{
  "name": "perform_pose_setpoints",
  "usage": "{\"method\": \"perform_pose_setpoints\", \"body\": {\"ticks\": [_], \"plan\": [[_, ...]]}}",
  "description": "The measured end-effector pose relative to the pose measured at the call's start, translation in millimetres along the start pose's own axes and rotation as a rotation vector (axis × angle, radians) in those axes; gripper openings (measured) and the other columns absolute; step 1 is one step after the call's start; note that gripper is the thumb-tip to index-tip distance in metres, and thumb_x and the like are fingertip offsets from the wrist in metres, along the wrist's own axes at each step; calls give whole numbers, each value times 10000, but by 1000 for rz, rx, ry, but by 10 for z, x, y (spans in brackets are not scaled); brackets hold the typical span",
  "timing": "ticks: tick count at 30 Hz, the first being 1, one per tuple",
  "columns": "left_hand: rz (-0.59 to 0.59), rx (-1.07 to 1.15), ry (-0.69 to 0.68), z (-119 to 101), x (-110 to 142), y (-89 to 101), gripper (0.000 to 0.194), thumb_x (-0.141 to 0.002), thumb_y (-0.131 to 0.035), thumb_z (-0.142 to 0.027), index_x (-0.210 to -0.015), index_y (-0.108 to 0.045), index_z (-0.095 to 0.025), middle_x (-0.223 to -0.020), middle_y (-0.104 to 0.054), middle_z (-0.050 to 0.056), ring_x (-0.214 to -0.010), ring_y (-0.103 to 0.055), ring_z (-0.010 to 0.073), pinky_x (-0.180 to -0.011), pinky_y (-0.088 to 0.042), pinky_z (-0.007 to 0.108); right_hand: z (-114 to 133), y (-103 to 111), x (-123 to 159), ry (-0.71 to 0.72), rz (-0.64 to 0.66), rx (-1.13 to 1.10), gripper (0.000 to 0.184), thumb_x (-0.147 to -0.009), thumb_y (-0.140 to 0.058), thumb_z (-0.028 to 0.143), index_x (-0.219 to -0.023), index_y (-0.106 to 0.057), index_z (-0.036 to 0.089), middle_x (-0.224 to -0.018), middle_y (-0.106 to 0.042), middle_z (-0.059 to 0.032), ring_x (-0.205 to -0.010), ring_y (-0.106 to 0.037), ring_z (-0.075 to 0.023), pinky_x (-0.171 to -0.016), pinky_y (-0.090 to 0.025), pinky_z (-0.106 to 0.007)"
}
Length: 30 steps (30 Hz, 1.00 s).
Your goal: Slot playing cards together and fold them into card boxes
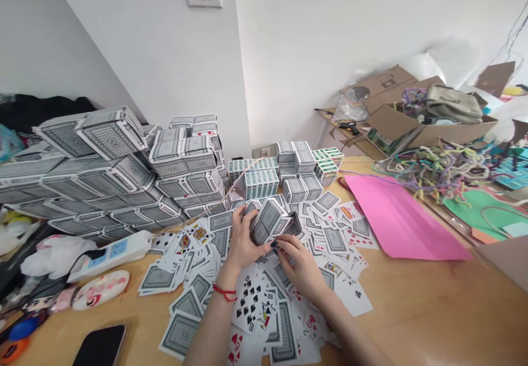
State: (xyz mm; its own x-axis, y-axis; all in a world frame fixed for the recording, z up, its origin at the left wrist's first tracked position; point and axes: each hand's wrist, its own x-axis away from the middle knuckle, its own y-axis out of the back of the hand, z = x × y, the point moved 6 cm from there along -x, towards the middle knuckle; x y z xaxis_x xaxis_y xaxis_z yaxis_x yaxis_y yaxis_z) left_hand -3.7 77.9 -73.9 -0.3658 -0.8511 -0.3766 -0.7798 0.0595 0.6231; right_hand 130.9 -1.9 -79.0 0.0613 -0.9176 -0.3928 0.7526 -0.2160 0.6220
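My left hand [241,247], with a red cord at the wrist, grips a block built of folded playing cards [269,220]. The block is tilted, its grey patterned card backs facing me. At its lower right corner, the thumb and fingers of my right hand [299,267] pinch together; whatever lies between them is hidden. Just behind the block is a dark open space between card pieces [293,224]. Loose playing cards [249,304], some face up and some face down, spread beneath both hands and to either side.
Stacked card blocks [111,135] rise at the left. Green card packs [262,183] and smaller blocks [303,187] stand behind my hands. A power strip [117,253] and phone [100,347] lie left; pink paper [406,220], pipe cleaners [437,168] and a cardboard box [451,134] lie right.
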Motion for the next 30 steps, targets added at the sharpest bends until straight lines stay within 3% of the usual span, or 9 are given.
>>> {"method": "perform_pose_setpoints", "body": {"ticks": [13, 18, 24, 30], "plan": [[1, -76, -22, -100, -27, 7, 663, -610, -685, -346, -1190, -386, -229, -1288, -241, 120, -1252, -274, 322, -992, -314, 481, 14, 10, -3, 7, -24, -16, 253, -839, -445, 161, -1039, -590, 211, -1045, -601, -102, -955, -600, -212, -811, -530, -347], [52, -130, -4, -113, -29, -31, 671, -581, -709, -324, -1193, -441, -254, -1297, -243, 102, -1256, -262, 336, -1011, -290, 495, -65, 55, 69, -72, -166, -22, 254, -833, -462, 178, -1048, -596, 196, -1072, -602, -120, -1004, -584, -237, -841, -515, -376], [75, -136, 8, -88, -26, -57, 701, -571, -714, -306, -1215, -442, -267, -1313, -230, 96, -1262, -259, 344, -1007, -299, 498, -285, 193, 139, -256, -320, -243, 82, -809, -521, 241, -849, -576, 197, -988, -603, -103, -828, -612, -197, -668, -542, -315], [91, -136, 17, -98, -23, -55, 702, -593, -701, -293, -1238, -424, -278, -1328, -224, 94, -1273, -239, 348, -1008, -294, 507, -502, 251, 31, -396, -293, -458, 370, -779, -569, 327, -1112, -463, 208, -940, -597, -75, -674, -592, -152, -558, -519, -279]]}}
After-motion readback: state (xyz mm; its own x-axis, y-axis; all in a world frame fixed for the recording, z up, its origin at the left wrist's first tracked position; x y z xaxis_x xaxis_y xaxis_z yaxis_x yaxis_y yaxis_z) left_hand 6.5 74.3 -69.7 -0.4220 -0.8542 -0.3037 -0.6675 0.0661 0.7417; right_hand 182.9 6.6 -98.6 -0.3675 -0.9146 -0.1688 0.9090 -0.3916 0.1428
